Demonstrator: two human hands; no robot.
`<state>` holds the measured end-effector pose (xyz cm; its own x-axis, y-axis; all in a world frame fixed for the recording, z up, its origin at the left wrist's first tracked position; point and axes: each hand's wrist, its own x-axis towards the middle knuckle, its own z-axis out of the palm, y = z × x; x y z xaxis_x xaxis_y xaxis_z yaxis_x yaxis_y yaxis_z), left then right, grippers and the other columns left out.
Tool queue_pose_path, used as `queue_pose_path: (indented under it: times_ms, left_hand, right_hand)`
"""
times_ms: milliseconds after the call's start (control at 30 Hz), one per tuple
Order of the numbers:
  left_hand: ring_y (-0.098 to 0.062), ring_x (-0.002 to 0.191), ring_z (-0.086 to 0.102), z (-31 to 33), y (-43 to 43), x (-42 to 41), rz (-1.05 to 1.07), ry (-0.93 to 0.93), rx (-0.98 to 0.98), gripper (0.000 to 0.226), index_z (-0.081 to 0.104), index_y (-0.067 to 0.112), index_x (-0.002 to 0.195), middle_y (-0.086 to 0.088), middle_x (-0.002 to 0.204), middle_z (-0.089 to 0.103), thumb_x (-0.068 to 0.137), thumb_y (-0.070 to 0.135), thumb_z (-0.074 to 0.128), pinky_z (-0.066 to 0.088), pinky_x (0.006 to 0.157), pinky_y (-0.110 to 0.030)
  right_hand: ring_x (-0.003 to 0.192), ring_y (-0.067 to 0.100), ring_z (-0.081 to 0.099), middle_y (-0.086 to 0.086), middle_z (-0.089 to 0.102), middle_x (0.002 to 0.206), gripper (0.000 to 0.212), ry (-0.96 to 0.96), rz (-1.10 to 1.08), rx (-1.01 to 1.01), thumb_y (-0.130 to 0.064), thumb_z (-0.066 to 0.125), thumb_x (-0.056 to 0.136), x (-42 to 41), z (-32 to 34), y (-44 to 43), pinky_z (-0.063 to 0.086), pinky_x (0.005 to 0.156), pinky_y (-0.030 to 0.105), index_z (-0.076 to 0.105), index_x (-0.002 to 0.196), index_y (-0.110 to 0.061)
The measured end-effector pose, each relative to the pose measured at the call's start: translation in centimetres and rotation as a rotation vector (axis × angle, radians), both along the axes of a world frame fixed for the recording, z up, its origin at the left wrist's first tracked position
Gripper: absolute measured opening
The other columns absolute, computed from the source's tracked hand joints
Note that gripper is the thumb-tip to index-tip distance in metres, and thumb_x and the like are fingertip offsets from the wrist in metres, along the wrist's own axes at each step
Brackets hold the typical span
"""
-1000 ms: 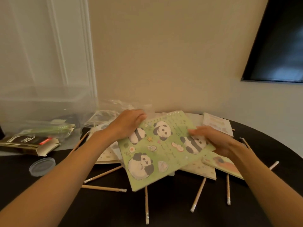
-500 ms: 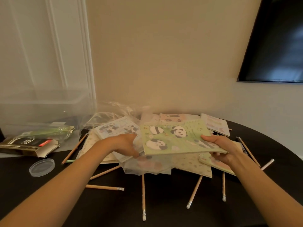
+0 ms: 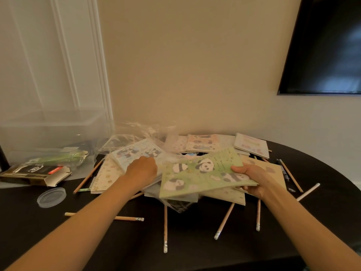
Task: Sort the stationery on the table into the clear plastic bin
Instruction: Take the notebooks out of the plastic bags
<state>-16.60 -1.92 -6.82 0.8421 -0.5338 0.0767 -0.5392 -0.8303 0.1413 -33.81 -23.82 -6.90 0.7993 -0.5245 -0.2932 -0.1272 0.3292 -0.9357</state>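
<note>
Here, right hand (image 3: 252,179) tight around one panda notebook (image 3: 201,176) — left hand (image 3: 143,170) atop pile (image 3: 106,173), hold unclear.

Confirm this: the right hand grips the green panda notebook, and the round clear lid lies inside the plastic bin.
One detail is wrong. The right hand does grip the green panda notebook, but the round clear lid lies on the dark table, in front of the clear plastic bin, not inside it. The head view shows this.

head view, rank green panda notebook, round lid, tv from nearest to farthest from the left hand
1. green notebook, just right of the left hand
2. lid, off to its left
3. tv, far upper right
</note>
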Motion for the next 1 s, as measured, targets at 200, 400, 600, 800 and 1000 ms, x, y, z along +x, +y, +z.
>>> queue_pose_path:
  times_ms: [200, 400, 600, 800, 1000]
  left_hand:
    - [-0.028, 0.112, 0.051, 0.4, 1.0, -1.5, 0.03, -0.068, 0.166, 0.031, 0.049, 0.005, 0.12, -0.013, 0.124, 0.051, 0.099, 0.022, 0.034, 0.041, 0.085, -0.031]
    - [-0.028, 0.106, 0.054, 1.0, 2.3, -1.6, 0.009, -0.127, 0.224, 0.027, 0.053, 0.005, 0.116, -0.012, 0.116, 0.054, 0.098, 0.014, 0.035, 0.043, 0.082, -0.032]
    - [-0.028, 0.107, 0.053, 1.6, 2.4, -2.4, 0.003, -0.119, 0.243, 0.028, 0.052, 0.006, 0.119, -0.012, 0.117, 0.054, 0.097, 0.018, 0.038, 0.038, 0.076, -0.03]
    - [-0.028, 0.108, 0.053, 1.6, 2.5, -2.6, 0.002, -0.076, 0.275, 0.029, 0.054, 0.006, 0.115, -0.011, 0.118, 0.054, 0.098, 0.023, 0.038, 0.042, 0.081, -0.032]
    - [-0.03, 0.103, 0.055, 1.6, 2.7, -2.7, -0.04, -0.133, 0.228, 0.022, 0.056, 0.004, 0.107, -0.013, 0.112, 0.057, 0.095, 0.01, 0.039, 0.041, 0.077, -0.033]
  right_hand:
    - [0.036, 0.016, 0.059, 0.012, 0.065, 0.083, 0.018, -0.109, -0.172, -0.033, -0.004, 0.052, 0.091, 0.4, -1.4, 1.6, 0.035, 0.025, 0.017, 0.054, 0.109, -0.004]
    - [0.052, 0.021, 0.061, 0.009, 0.068, 0.089, 0.014, -0.203, -0.258, -0.035, -0.001, 0.05, 0.091, 0.7, -1.6, 4.7, 0.038, 0.027, 0.021, 0.059, 0.096, -0.01]
    - [0.072, 0.024, 0.064, 0.013, 0.067, 0.105, 0.027, -0.267, -0.331, 0.028, 0.002, 0.048, 0.092, 1.1, -2.2, 6.2, 0.045, 0.035, 0.02, 0.058, 0.115, -0.007]
    - [0.065, 0.02, 0.063, 0.003, 0.065, 0.087, 0.022, -0.271, -0.38, 0.089, 0.001, 0.048, 0.093, 1.3, -2.3, 7.9, 0.048, 0.035, 0.027, 0.055, 0.109, -0.013]
    - [0.096, 0.023, 0.064, 0.009, 0.06, 0.12, 0.043, -0.272, -0.182, 0.095, 0.001, 0.042, 0.094, 4.2, -3.6, 12.4, 0.058, 0.072, 0.039, 0.039, 0.135, -0.014]
